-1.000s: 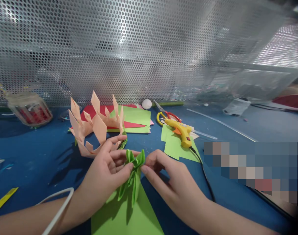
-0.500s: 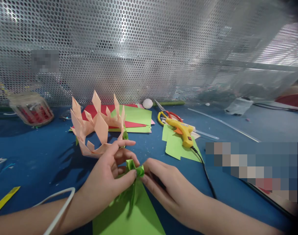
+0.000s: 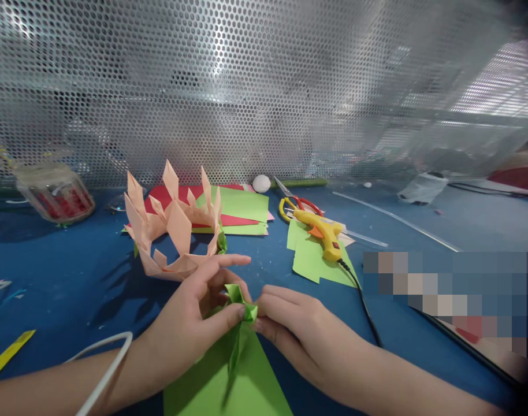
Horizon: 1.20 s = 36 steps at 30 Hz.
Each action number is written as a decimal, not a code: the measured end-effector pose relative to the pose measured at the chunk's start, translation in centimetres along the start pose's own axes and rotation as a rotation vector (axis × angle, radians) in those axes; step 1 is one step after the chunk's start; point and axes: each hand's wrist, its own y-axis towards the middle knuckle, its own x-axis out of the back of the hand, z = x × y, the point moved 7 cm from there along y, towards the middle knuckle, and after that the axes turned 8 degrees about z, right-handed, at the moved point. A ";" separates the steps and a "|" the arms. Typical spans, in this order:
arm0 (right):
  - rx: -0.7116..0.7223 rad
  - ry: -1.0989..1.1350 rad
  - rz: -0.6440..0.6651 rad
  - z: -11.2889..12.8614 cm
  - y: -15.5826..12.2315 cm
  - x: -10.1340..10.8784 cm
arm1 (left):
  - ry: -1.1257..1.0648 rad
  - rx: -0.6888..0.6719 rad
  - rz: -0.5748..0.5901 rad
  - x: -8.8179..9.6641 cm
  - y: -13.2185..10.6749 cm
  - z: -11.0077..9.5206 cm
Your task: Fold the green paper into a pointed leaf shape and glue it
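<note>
My left hand (image 3: pixel 203 315) pinches a small folded green paper piece (image 3: pixel 235 293) between thumb and fingers, its forefinger stretched out above. My right hand (image 3: pixel 296 326) is closed, with thumb and forefinger at the right end of that same piece, which has curled upper flaps and a thin part hanging down. Beneath the hands lies a green paper sheet (image 3: pixel 251 387), crossed by their shadow. Just beyond my left hand stands a peach folded-paper crown (image 3: pixel 178 226) with pointed tips; a bit of green shows at its right side.
A yellow glue gun (image 3: pixel 327 231) lies on green paper scraps (image 3: pixel 307 263), its black cord running toward me. Scissors (image 3: pixel 305 205) and stacked coloured paper (image 3: pixel 242 205) lie behind. At left are a jar (image 3: pixel 58 193) and a yellow strip (image 3: pixel 10 353). A perforated metal panel (image 3: pixel 264 86) closes the back.
The folded green piece has turned slightly and shifted a little right and down between my fingers. My left forefinger has moved slightly right. The crown and tools stay where they were.
</note>
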 end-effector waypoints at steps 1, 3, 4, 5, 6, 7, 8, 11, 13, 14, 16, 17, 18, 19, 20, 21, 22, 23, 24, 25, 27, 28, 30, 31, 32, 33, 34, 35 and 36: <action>0.005 -0.012 0.008 0.1 0.0 -0.1 | 0.000 -0.004 0.005 0.0 0.0 0.0; 0.024 -0.029 0.025 0.5 -0.1 -0.2 | 0.007 -0.011 0.009 0.1 0.0 -0.1; 0.034 -0.040 0.030 0.7 -0.2 -0.2 | 0.017 -0.017 0.012 0.0 0.0 -0.1; 0.045 -0.050 0.037 0.9 -0.2 -0.2 | 0.029 -0.026 0.015 0.0 -0.1 -0.3; 0.053 -0.058 0.042 1.1 -0.2 -0.2 | 0.044 -0.038 0.019 0.0 -0.2 -0.4; 0.060 -0.062 0.046 1.2 -0.3 -0.2 | 0.059 -0.048 0.026 -0.1 -0.3 -0.5; 0.067 -0.058 0.047 1.3 -0.3 -0.2 | 0.075 -0.057 0.036 -0.2 -0.4 -0.7; 0.093 -0.002 0.038 1.6 -0.4 -0.1 | 0.119 -0.057 0.059 -0.5 -0.7 -0.8; 0.116 0.043 0.039 1.8 -0.4 -0.1 | 0.120 -0.035 0.067 -0.6 -0.8 -0.7; 0.123 0.061 0.045 1.8 -0.4 0.0 | 0.100 -0.016 0.075 -0.7 -0.8 -0.6; 0.130 0.094 0.067 1.8 -0.3 -0.1 | 0.026 0.022 0.106 -1.0 -0.6 -0.3; 0.129 0.113 0.081 1.7 -0.2 -0.1 | -0.016 0.040 0.123 -1.1 -0.6 -0.1; 0.131 0.134 0.090 1.6 -0.2 -0.1 | -0.054 0.053 0.138 -1.2 -0.5 0.0; 0.133 0.156 0.096 1.6 -0.1 -0.1 | -0.082 0.061 0.149 -1.3 -0.5 0.1; 0.135 0.179 0.100 1.5 -0.1 0.0 | -0.102 0.064 0.153 -1.3 -0.5 0.1; 0.136 0.200 0.106 1.4 -0.1 0.0 | -0.117 0.064 0.153 -1.3 -0.5 0.2; 0.135 0.214 0.112 1.4 -0.1 -0.1 | -0.129 0.061 0.153 -1.3 -0.4 0.2; 0.131 0.220 0.120 1.3 0.0 -0.1 | -0.140 0.052 0.153 -1.3 -0.4 0.1; 0.122 0.220 0.128 1.2 0.0 -0.2 | -0.149 0.042 0.154 -1.3 -0.4 0.1; 0.114 0.217 0.138 1.2 -0.1 -0.3 | -0.155 0.034 0.160 -1.3 -0.3 0.0; 0.100 0.205 0.153 1.1 -0.1 -0.5 | -0.166 0.018 0.171 -1.4 -0.3 -0.1; 0.096 0.200 0.156 1.0 -0.2 -0.5 | -0.170 0.014 0.175 -1.4 -0.2 -0.1; 0.102 0.199 0.160 1.1 -0.3 -0.6 | -0.181 0.020 0.176 -1.4 -0.3 0.0; 0.107 0.203 0.157 1.1 -0.4 -0.5 | -0.190 0.026 0.173 -1.3 -0.3 0.1; 0.112 0.209 0.150 1.1 -0.4 -0.4 | -0.199 0.030 0.170 -1.3 -0.4 0.2; 0.117 0.218 0.139 1.1 -0.4 -0.3 | -0.206 0.034 0.169 -1.3 -0.4 0.3; 0.120 0.226 0.125 1.1 -0.3 -0.2 | -0.214 0.035 0.165 -1.3 -0.5 0.4; 0.124 0.234 0.107 1.2 -0.2 -0.1 | -0.218 0.036 0.161 -1.3 -0.5 0.4; 0.127 0.239 0.087 1.2 -0.2 0.1 | -0.220 0.039 0.155 -1.3 -0.5 0.4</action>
